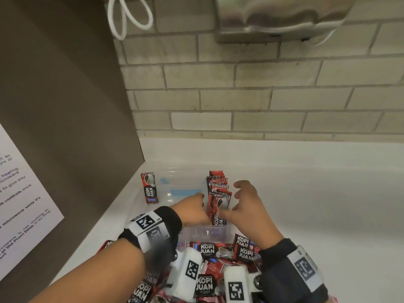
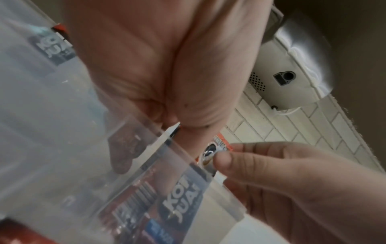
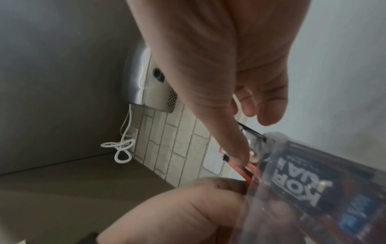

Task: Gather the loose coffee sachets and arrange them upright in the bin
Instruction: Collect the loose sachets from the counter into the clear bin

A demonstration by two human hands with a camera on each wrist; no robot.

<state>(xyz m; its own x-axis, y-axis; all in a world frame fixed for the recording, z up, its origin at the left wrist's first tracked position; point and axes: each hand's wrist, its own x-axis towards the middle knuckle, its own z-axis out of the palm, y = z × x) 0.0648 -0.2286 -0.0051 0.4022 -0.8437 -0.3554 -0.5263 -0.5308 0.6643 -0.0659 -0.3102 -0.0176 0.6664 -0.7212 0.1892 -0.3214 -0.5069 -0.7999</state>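
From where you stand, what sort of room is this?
Probably a shared pantry or kitchenette: a white counter, tiled wall, a posted notice mentioning a microwave and front desk, and coffee sachets in a bin.

pale brick-tile wall [image 1: 262, 84] behind white counter [image 1: 306, 204]. steel wall-mounted unit [image 1: 279, 16] upper right, looped white cord [image 1: 129, 16] beside it. brown side panel [image 1: 65, 95] carries printed paper notice [image 1: 19, 193].

Pale brick-pattern tiled wall [image 1: 262, 99], white countertop [image 1: 306, 193], brown side panel [image 1: 65, 95] bearing printed notice [image 1: 19, 193], wall-mounted steel appliance [image 1: 279, 16], looped white cord [image 1: 129, 16].
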